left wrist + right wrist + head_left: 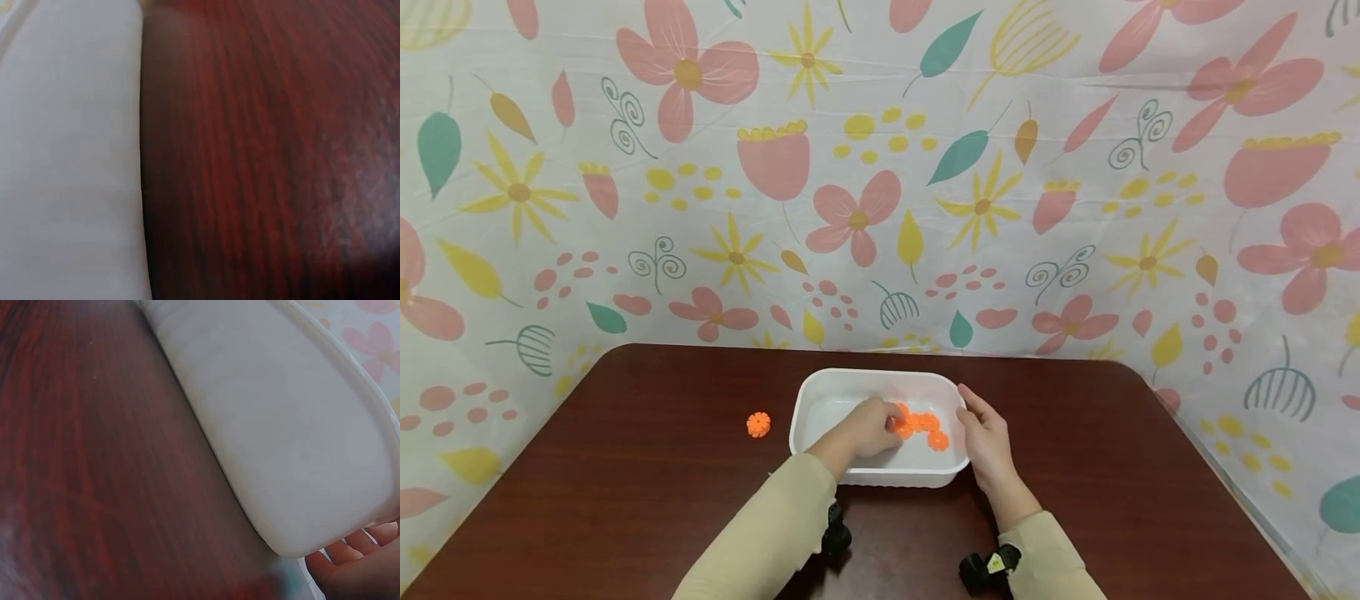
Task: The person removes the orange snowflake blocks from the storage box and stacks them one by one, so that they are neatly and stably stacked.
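A white plastic basin [880, 477] stands on the table with several orange flower-shaped pieces [937, 440] in its right half. My left hand [871, 427] reaches into it over the near side, fingers curled at the leftmost orange pieces and pinching one; the fingertips are partly hidden. At the basin's right end, my right hand [988, 437] grips the wall, thumb near the rim. In the right wrist view, fingers [342, 551] curl against the outside of the basin [294, 437]. The left wrist view has only the basin's outer wall [69, 156] and tabletop.
Left of the basin, another orange flower-shaped piece [758, 424] lies on the dark red-brown wooden table [647, 467]. A flower-printed cloth [857, 167] hangs behind the table's far edge. Black wrist cameras [836, 533] are strapped to both sleeves.
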Tool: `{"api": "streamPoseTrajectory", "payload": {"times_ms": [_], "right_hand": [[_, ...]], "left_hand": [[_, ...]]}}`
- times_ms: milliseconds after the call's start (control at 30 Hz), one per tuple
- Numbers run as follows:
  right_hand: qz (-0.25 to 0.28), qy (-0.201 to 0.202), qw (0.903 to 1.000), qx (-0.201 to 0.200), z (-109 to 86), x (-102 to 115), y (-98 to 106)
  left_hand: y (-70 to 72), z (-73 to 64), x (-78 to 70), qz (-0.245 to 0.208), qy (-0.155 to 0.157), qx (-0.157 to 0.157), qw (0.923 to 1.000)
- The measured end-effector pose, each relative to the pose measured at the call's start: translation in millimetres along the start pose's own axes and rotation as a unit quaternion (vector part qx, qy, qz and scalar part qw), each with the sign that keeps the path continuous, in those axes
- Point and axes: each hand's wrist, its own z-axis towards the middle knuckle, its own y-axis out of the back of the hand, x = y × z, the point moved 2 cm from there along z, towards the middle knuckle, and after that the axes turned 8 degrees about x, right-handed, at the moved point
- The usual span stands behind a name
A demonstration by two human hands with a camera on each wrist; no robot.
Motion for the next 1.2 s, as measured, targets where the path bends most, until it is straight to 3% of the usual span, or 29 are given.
{"api": "streamPoseTrajectory", "payload": {"times_ms": [667, 867, 1200], "right_hand": [[-0.017, 0.007, 0.9998, 0.004, 0.3, -3.7, 0.5], [-0.014, 0.01, 0.9999, 0.003, 2.4, -3.5, 0.1], [-0.016, 0.008, 0.9998, 0.003, 0.8, -2.6, -0.4]], "left_hand": [[-1.4, -4.9, 1.6, 0.007, -0.004, 0.007, 0.9999], [-1.2, -1.8, 3.0, 0.002, 0.015, 0.029, 0.9995], [-0.1, -4.8, 2.5, -0.015, 0.023, 0.037, 0.9989]]}}
